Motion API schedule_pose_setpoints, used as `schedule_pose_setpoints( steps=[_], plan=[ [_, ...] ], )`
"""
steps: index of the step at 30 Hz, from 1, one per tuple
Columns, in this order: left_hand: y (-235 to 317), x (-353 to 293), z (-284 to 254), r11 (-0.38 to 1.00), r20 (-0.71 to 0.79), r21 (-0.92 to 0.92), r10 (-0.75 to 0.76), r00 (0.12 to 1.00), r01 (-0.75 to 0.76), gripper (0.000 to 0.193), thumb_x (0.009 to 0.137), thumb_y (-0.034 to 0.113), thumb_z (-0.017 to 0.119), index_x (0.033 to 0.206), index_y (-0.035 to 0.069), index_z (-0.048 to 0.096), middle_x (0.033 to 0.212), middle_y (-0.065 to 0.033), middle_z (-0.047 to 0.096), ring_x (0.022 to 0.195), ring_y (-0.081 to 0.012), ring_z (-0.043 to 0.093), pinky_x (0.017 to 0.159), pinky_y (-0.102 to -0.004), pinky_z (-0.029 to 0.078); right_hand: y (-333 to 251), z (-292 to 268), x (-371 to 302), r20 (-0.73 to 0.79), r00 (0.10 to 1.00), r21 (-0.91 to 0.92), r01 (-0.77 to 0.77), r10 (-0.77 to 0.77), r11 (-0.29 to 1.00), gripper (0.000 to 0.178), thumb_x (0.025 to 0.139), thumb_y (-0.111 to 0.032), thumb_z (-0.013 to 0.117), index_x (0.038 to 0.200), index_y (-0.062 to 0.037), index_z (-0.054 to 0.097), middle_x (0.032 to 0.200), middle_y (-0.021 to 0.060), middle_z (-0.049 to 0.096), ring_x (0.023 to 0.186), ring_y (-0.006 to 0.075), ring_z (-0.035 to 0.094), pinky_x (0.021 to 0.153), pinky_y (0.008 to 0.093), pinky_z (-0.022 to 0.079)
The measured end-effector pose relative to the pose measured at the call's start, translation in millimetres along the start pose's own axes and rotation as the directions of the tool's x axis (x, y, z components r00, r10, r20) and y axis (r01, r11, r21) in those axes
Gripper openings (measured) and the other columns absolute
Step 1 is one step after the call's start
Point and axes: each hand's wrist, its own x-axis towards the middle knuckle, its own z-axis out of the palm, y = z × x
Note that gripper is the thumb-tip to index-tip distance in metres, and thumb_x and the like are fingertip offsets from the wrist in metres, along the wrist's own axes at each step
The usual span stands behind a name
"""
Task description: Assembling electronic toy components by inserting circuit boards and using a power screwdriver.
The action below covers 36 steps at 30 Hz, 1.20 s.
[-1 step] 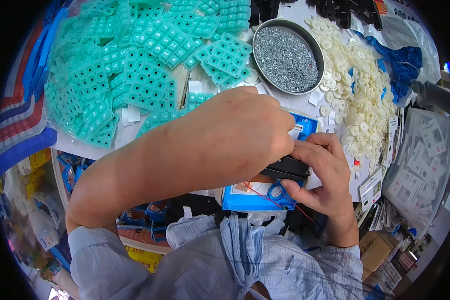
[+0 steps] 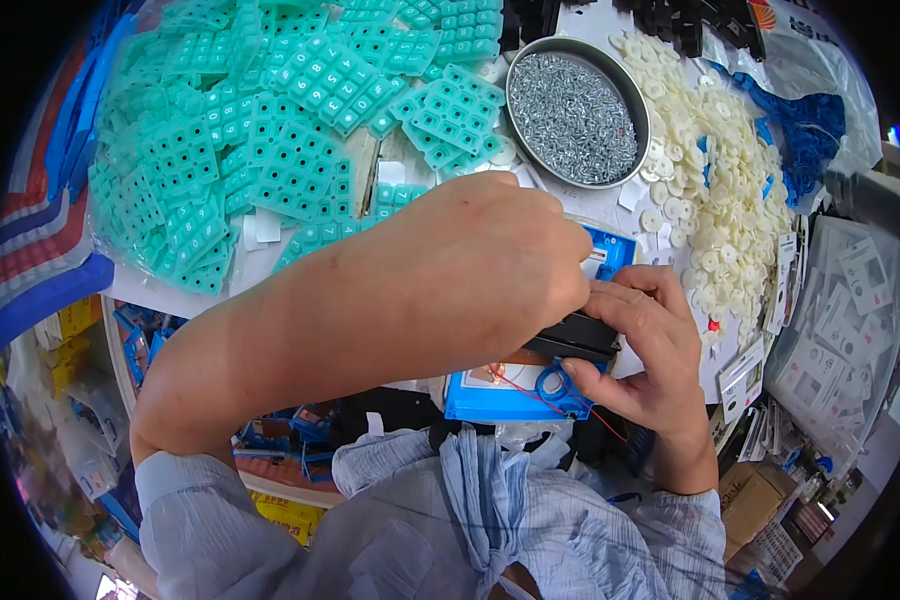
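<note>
Right hand [image 2: 642, 335] has its thumb and fingers clamped on the black block [image 2: 590, 337]; the left hand [image 2: 520, 255] is curled above, its fingertips hidden, so I cannot tell whether that grip is together or apart.

One blue case [image 2: 480, 406] lies beneath both hands at the near edge of the surface [image 2: 175, 300]. It looks light, stiff and smooth, probably best held by its side walls. One black block sits over its middle, likely rigid and slick; its ends or long sides should give good hold. Red wire [image 2: 511, 380] appears thin, soft and easily snagged; strands cannot be counted surely.

Toward the far edge: one heap of green keypads [image 2: 315, 150], one heap of pale discs [image 2: 715, 200] and one round tray [image 2: 643, 115] of screws [image 2: 570, 120], the pieces too many to count.
</note>
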Motion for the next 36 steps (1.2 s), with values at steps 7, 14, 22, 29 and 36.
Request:
schedule_pose_setpoints(
  steps=[7, 14, 22, 29, 36],
  plan=[
    [1.9, 3.5, -6.7, 0.998, 0.129, 0.065, -0.024, 0.991, 0.016, 0.013, 0.074, 0.018, 0.064, 0.073, 0.006, 0.06, 0.076, -0.0053, 0.053, 0.079, -0.0226, 0.057, 0.071, -0.0369, 0.045, -1.1, -0.4, 1.5, -0.001, 1.0, -0.003, -0.003, 0.003, 1.0, 0.047, 0.065, -0.018, 0.08, 0.105, -0.0025, 0.062, 0.1, 0.011, 0.067, 0.085, 0.0307, 0.057, 0.072, 0.0369, 0.05],
    [28.8, -8.7, -0.8, 0.962, 0.119, 0.249, -0.144, 0.982, 0.111, 0.023, 0.072, 0.019, 0.066, 0.086, 0.002, 0.061, 0.08, -0.0067, 0.051, 0.08, -0.0232, 0.055, 0.066, -0.0348, 0.044, -3.7, 0.6, 0.5, -0.005, 1.0, -0.032, -0.001, 0.001, 0.999, 0.046, 0.068, -0.02, 0.08, 0.105, -0.0007, 0.061, 0.098, 0.0119, 0.067, 0.083, 0.0314, 0.057, 0.07, 0.0366, 0.05],
    [50.5, -23.6, 27.8, 0.911, -0.127, 0.084, -0.391, 0.911, 0.403, 0.043, 0.067, 0.022, 0.075, 0.103, 0.004, 0.06, 0.099, -0.0049, 0.054, 0.094, -0.0232, 0.052, 0.08, -0.04, 0.036, -2.6, 1.3, -4.4, -0.001, 1.0, 0.023, 0.012, -0.012, 1.0, 0.046, 0.07, -0.022, 0.08, 0.106, -0.0001, 0.061, 0.097, 0.013, 0.067, 0.084, 0.0318, 0.059, 0.071, 0.0371, 0.051],
    [66.5, -21.7, 30.4, 0.858, -0.178, 0.148, -0.467, 0.866, 0.493, 0.045, 0.066, 0.023, 0.076, 0.105, 0.005, 0.061, 0.101, -0.003, 0.054, 0.095, -0.0212, 0.052, 0.085, -0.042, 0.031, -7.2, -1.9, -4.5, 0.05, 0.999, -0.034, 0.014, -0.013, 0.999, 0.046, 0.071, -0.023, 0.077, 0.109, -0.0032, 0.061, 0.102, 0.0113, 0.065, 0.087, 0.0308, 0.058, 0.072, 0.037, 0.051],
    [71.4, -22.4, 36.3, 0.847, -0.196, 0.165, -0.475, 0.858, 0.506, 0.049, 0.067, 0.028, 0.075, 0.108, 0.004, 0.062, 0.102, -0.0029, 0.054, 0.096, -0.0203, 0.051, 0.084, -0.0427, 0.031, -12.5, -13.5, 14.8, 0.272, 0.962, -0.105, 0.058, -0.028, 0.993, 0.043, 0.072, -0.025, 0.071, 0.11, -0.0075, 0.06, 0.099, 0.0059, 0.058, 0.087, 0.025, 0.053, 0.07, 0.0337, 0.05]
  ],
)
